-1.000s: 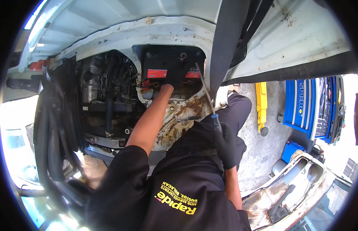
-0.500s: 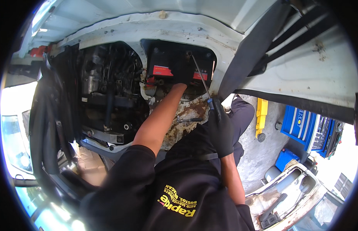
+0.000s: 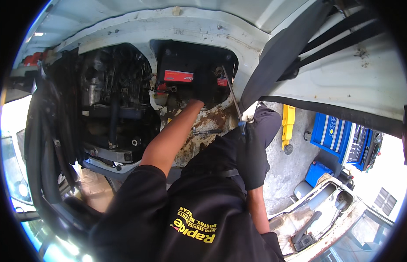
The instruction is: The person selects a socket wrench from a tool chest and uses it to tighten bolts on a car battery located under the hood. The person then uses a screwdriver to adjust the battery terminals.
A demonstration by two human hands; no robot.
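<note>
Vehicle bodywork (image 3: 208, 27), white and rust-patched, arches over everything from 9 o'clock round to 3. Engine (image 3: 93, 85) parts fill the dark opening at 9 o'clock from the left hand. Blue tool cabinet (image 3: 328, 136) stands well apart, near 3 o'clock from the right hand, with a yellow metal stand (image 3: 288, 126) closer at 2. A broad dark strap (image 3: 278, 59) slants down from 1 o'clock; its lower end lies just beside the tool's shaft and narrows the room on that side.

The black battery (image 3: 181, 64) sits in the second opening, its long side running from 9 to 3 o'clock, at 11 o'clock from the right hand. The gloved left hand (image 3: 204, 85) is nearer, in front of the battery; dark against dark, its fingers can't be made out. The gloved right hand (image 3: 252, 153) has its fingers wrapped round the handle of a long-shafted screwdriver (image 3: 232, 94), whose axis runs from 5 to 11 o'clock.

A ratchet (image 3: 207, 131) lies at 10 o'clock from the right hand. Smallest, a metal terminal fitting (image 3: 219, 71) is at 2 o'clock from the left hand, just beside the screwdriver's tip; contact is unclear.
</note>
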